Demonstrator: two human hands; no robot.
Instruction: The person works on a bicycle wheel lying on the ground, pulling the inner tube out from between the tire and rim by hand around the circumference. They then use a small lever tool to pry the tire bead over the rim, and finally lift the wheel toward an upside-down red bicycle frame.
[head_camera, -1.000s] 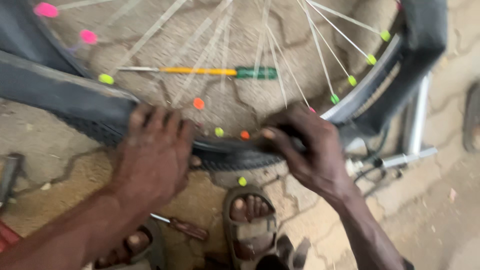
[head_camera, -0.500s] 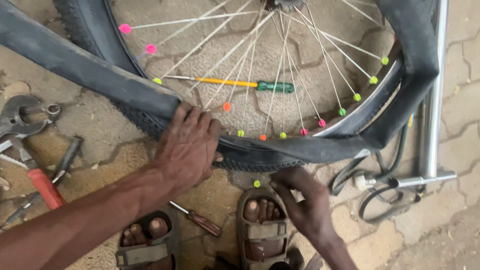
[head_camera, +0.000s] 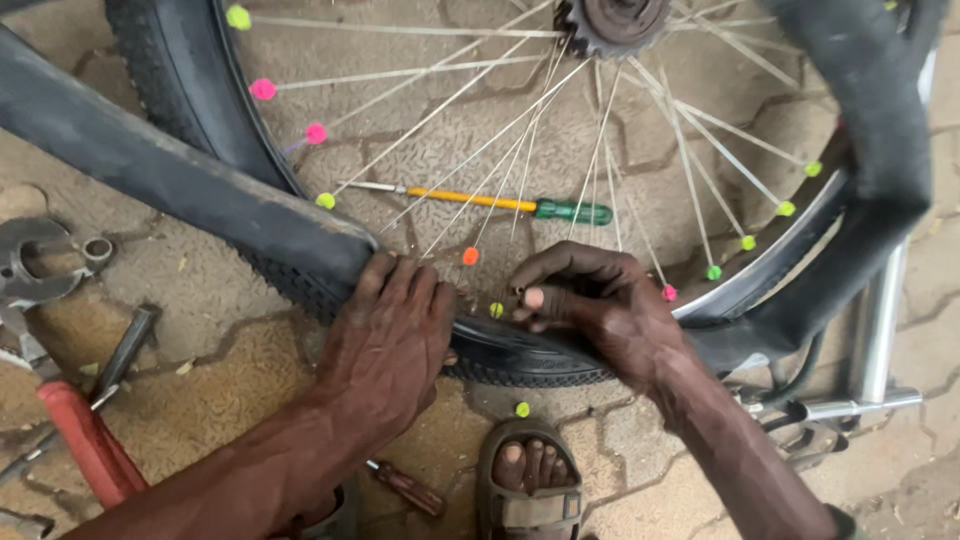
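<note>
A bicycle wheel with thin spokes (head_camera: 500, 130), coloured beads and a black knobbly tyre (head_camera: 190, 110) stands in front of me on paving. A loose black inner tube (head_camera: 150, 165) runs from the upper left to the rim and loops round on the right. My left hand (head_camera: 390, 340) lies flat over the tyre and tube at the bottom of the wheel. My right hand (head_camera: 600, 305) presses on the rim beside it, its fingers curled by the spokes. The sprocket (head_camera: 615, 22) shows at the top.
A screwdriver (head_camera: 500, 203) with a yellow shaft and green handle lies behind the spokes. Another brown-handled screwdriver (head_camera: 405, 487) lies near my sandalled foot (head_camera: 525, 485). Metal tools (head_camera: 45, 265) and a red handle (head_camera: 85, 445) are at left. A chrome frame tube (head_camera: 880, 320) stands at right.
The view has dropped closer to the wheel. My right hand rose from below the tyre onto the rim beside my left hand, which stayed on the tyre.
</note>
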